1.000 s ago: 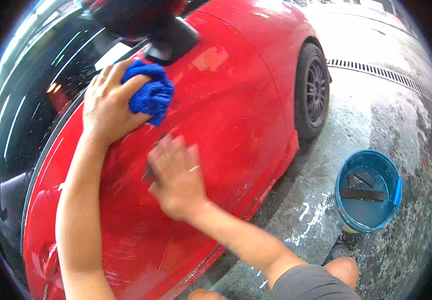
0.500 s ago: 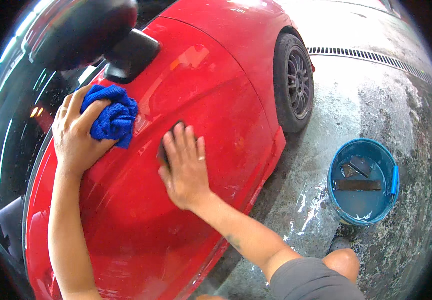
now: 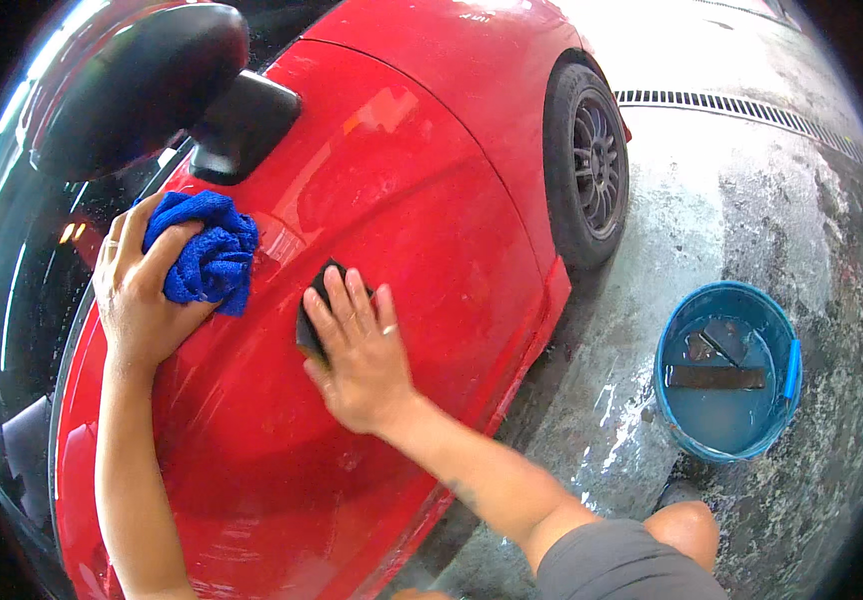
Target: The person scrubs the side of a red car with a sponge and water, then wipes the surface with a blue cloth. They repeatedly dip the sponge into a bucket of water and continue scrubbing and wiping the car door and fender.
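Bunched in my left hand [image 3: 142, 290] is a blue cloth [image 3: 210, 250], held against the red car door [image 3: 432, 330] just below the side mirror [image 3: 152, 95]. Fingers and thumb wrap round its left side. Lower and to the right, my right hand [image 3: 360, 350] lies flattened over a dark flat pad [image 3: 310, 325], pressing it to the door panel. The pad's upper and left edges show past my fingers, with a yellowish-brown lower edge; the rest is hidden under the hand.
On the wet concrete floor [image 3: 592, 400] to the right stands a blue bucket [image 3: 667, 410] of cloudy water with several dark flat pieces in it. The front wheel [image 3: 587, 165] is at upper right, and a drain grate [image 3: 742, 110] crosses the floor beyond.
My right hand and the dark pad have slid slightly left and down on the door. My left hand with the cloth appears a little lower and left, as the whole view has shifted.
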{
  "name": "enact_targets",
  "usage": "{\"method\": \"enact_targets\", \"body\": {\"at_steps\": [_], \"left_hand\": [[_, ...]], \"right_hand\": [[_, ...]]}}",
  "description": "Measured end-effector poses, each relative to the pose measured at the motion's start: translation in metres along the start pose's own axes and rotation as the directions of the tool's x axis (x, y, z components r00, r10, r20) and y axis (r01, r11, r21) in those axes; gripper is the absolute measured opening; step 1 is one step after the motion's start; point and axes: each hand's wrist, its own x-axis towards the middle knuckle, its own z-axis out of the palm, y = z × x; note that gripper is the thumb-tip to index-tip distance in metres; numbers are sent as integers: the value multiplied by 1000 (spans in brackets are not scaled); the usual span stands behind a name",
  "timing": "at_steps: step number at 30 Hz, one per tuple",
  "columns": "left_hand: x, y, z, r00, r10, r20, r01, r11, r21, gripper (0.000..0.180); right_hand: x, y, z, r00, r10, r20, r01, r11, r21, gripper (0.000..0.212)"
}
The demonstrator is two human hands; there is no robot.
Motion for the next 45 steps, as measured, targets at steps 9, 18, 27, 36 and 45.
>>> {"method": "enact_targets", "body": {"at_steps": [9,18,27,36,45], "left_hand": [[5,-1,-6,1000,15,10,-16,1000,11,59],[0,-9,-8,999,43,-6,-43,999,12,59],[2,-11,-1,999,35,-16,-35,999,-10,53],[4,-9,-1,1000,19,-14,-19,1000,-24,58],[3,-7,3,1000,-11,13,11,1000,-9,62]], "right_hand": [[64,85,-10,919,267,-290,-312,942,-122,60],[21,11,-9,995,-36,-91,18,982,-190,69],[20,-40,-1,990,138,-27,-138,990,14,84],[50,91,-26,969,151,-197,-198,948,-248,63],[64,103,-17,946,241,-216,-274,952,-134,65]]}}
